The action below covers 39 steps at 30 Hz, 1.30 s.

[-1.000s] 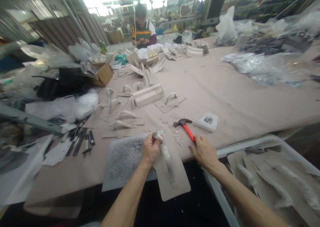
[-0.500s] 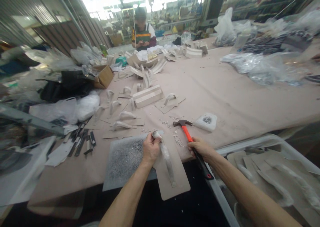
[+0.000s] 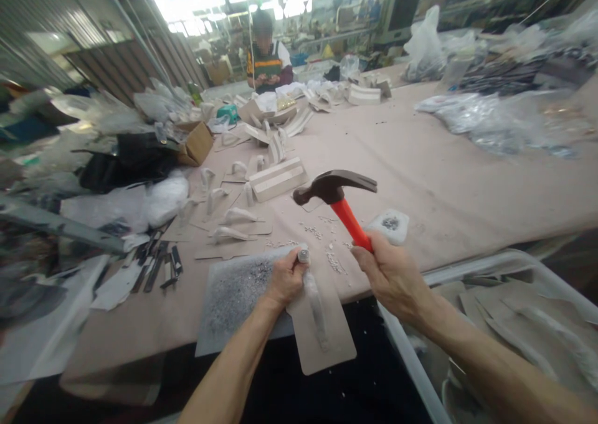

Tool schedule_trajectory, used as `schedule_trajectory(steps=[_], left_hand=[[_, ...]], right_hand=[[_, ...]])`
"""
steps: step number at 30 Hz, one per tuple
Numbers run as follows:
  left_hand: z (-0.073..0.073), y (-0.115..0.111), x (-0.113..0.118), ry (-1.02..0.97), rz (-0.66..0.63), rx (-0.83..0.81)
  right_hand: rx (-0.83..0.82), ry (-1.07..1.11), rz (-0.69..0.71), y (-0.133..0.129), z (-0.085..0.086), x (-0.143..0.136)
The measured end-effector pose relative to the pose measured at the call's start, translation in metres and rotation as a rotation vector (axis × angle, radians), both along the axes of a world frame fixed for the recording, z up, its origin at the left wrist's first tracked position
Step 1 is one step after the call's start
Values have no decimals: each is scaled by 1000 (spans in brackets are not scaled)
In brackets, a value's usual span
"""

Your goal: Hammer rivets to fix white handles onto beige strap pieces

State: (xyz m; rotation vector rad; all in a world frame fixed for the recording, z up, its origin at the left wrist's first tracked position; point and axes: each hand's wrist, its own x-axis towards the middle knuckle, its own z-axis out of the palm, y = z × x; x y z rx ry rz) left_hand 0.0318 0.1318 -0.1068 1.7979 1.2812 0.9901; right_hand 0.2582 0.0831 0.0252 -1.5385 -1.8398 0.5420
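Observation:
My right hand (image 3: 390, 271) is wrapped round the red handle of a claw hammer (image 3: 352, 215), its dark head raised above the table. My left hand (image 3: 286, 279) pinches a small round metal-topped piece (image 3: 303, 256) at the upper end of a plastic-wrapped handle. That handle lies along a beige flat panel (image 3: 324, 343), which reaches over the table's front edge. Beside my left hand lies a grey sheet (image 3: 228, 306) with dark specks. Small pale bits (image 3: 334, 262) are scattered right of the panel, and a white pouch with dark bits (image 3: 390, 225) sits behind my right hand.
Several similar panels with wrapped handles (image 3: 233, 232) stand on the table (image 3: 374, 150) at left. Dark metal strips (image 3: 163, 268) lie further left. A white bin (image 3: 509, 262) of panels is at right. A person (image 3: 270, 63) sits across the table; plastic bags (image 3: 495, 119) lie back right.
My right hand has lifted the hammer up from low over the table edge, nearer the camera. My left hand has shifted slightly, and the round metal top now shows.

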Motion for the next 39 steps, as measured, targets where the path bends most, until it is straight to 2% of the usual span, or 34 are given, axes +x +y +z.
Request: schedule_trajectory(steps=[3, 6, 9, 12, 14, 18, 23, 26, 28, 31, 32, 34, 36, 37, 39], left_hand=[[-2, -1, 2, -25, 26, 13], [-4, -1, 3, -28, 38, 8], [-4, 0, 2, -34, 31, 0], [-3, 0, 1, -41, 39, -1], [-2, -1, 2, -34, 41, -10], [-1, -3, 2, -9, 41, -28], [0, -3, 3, -35, 29, -17], [3, -3, 4, -62, 23, -10], [5, -4, 5, -72, 29, -17], [3, -5, 8, -123, 38, -52], [2, -5, 10, -155, 44, -71], [1, -2, 13, -244, 69, -124], [1, 2, 14, -374, 168, -190], [1, 5, 12, -451, 252, -219], [4, 8, 4, -588, 438, -242]], right_hand=[[97, -305, 101, -6, -3, 1], [15, -503, 217, -5, -4, 6], [76, -435, 170, -3, 16, 9], [201, -212, -24, -6, 30, 5], [105, -186, -35, -8, 22, 2], [-306, -369, 162, -7, -13, 10], [-419, -308, 44, 4, -53, 33], [-515, -342, -31, 13, -81, 36], [-427, -401, -59, 15, -93, 27], [-147, -323, -46, 5, -92, -5], [-113, -266, -3, -1, -89, -20], [-177, -189, 122, -16, -84, -51], [-303, -189, 220, -26, -84, -75], [-340, -193, 232, -28, -85, -82], [-352, -147, 172, -23, -87, -83]])
